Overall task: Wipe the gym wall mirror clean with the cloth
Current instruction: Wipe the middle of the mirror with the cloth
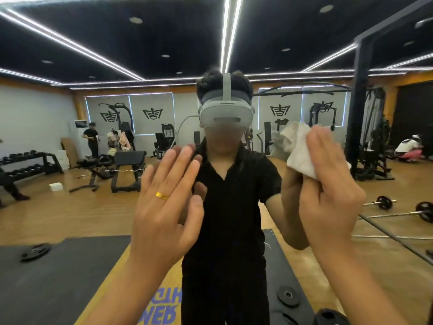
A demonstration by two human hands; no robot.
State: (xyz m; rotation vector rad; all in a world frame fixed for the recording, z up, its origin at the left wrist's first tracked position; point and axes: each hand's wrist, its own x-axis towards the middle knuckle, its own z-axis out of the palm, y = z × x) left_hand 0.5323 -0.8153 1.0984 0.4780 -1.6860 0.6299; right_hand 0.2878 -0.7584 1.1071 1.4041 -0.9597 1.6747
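Note:
The gym wall mirror point(77, 214) fills nearly the whole view and reflects a person in black wearing a grey headset. My right hand point(328, 193) is raised at the right, its straight fingers pressing a crumpled white cloth point(296, 148) flat against the glass at about head height. My left hand point(164, 202), with a gold ring on one finger, is held up flat with fingers spread at the centre, against or very close to the glass. Its reflection shows just behind it.
A black upright post point(359, 109) stands at the right. The glass reflects benches point(127, 165), a dumbbell rack point(28, 165), barbells point(398, 207), weight plates point(288, 296) on black mats, and other people at the back.

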